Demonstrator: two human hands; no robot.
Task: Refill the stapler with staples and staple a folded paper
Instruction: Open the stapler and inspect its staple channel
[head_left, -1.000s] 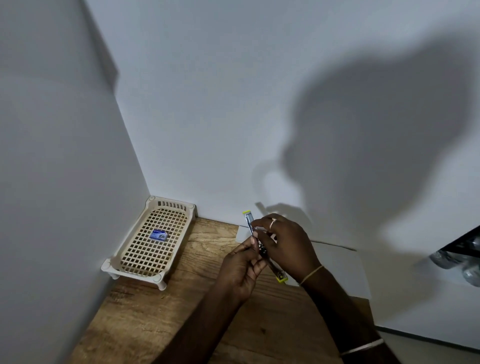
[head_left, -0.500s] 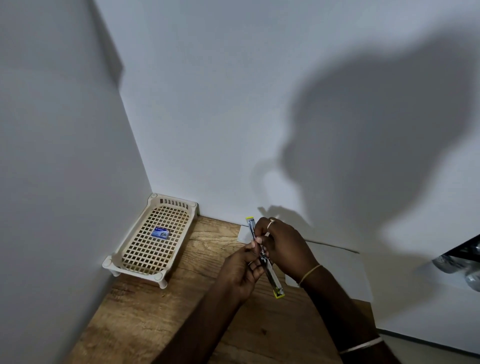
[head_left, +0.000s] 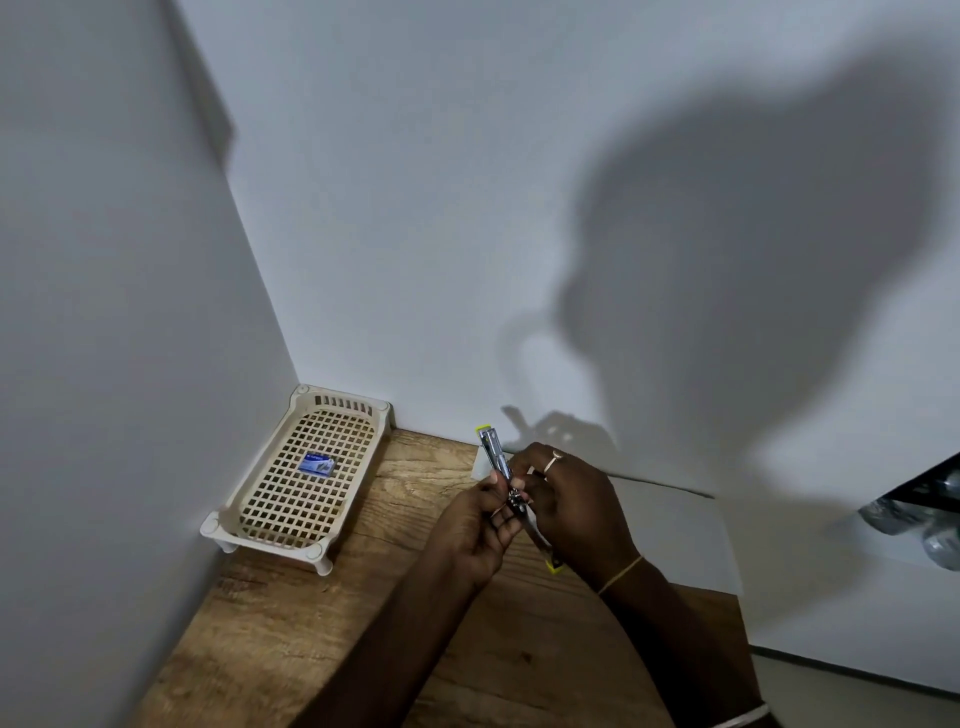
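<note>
Here, the left hand (head_left: 480, 525) and right hand (head_left: 576, 512) both pinch the opened stapler (head_left: 493, 457), held just above the wooden table (head_left: 363, 623) and swung out nearly straight. It is probably light, rigid, slick metal, best gripped by its sides near the hinge, clear of the staple channel. Beyond lies the white paper (head_left: 675, 530); farthest, the cream lattice tray (head_left: 340, 404) in the corner holds one small blue staple box (head_left: 317, 464).

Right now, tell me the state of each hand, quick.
Left hand: closed, pinching the stapler.
Right hand: closed, holding the same stapler.
</note>
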